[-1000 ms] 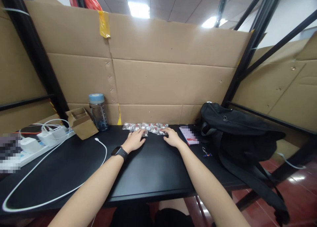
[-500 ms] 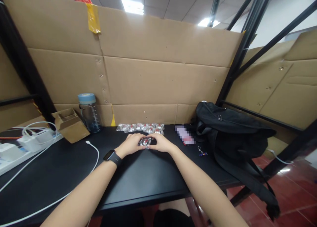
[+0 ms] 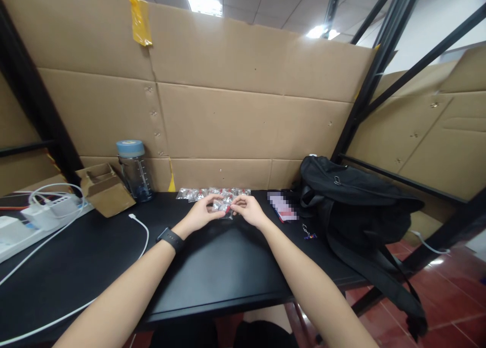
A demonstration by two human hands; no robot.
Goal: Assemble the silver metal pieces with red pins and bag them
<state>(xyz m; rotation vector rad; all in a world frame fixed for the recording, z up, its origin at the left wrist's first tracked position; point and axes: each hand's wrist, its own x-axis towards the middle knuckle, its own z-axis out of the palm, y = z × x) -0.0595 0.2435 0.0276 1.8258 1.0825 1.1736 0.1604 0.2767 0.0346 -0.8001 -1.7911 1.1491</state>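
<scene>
Across the near part of the black counter (image 3: 212,272), a person's bare forearms reach inward, a dark watch (image 3: 170,239) strapped on the left wrist. Beyond it both hands meet over one small clear packet (image 3: 221,206), just in front of a line of similar ones and roughly midway along the counter. The left hand (image 3: 200,214) grasps its left side, thumb on the near edge and fingers curled round the far one; the right hand (image 3: 248,210) pinches its right side between thumb and fingertips. I take it the grip is shared because a slippery wrapper is easier to steady from both ends, and the left seems to do the steadying, leaving the right free for finer work. Whether the packet touches the counter, I can't tell from here. It looks glossy and crinkled, silvery inside, with a spot of red near the right fingertips; what it contains is too small to make out. Just behind, the other packets (image 3: 193,194) lie side by side against the foot of the cardboard wall (image 3: 228,120), probably set there to be within easy reach. A capped bottle (image 3: 135,173) stands to their left, and a black backpack (image 3: 364,196) slumps well to their right.
</scene>
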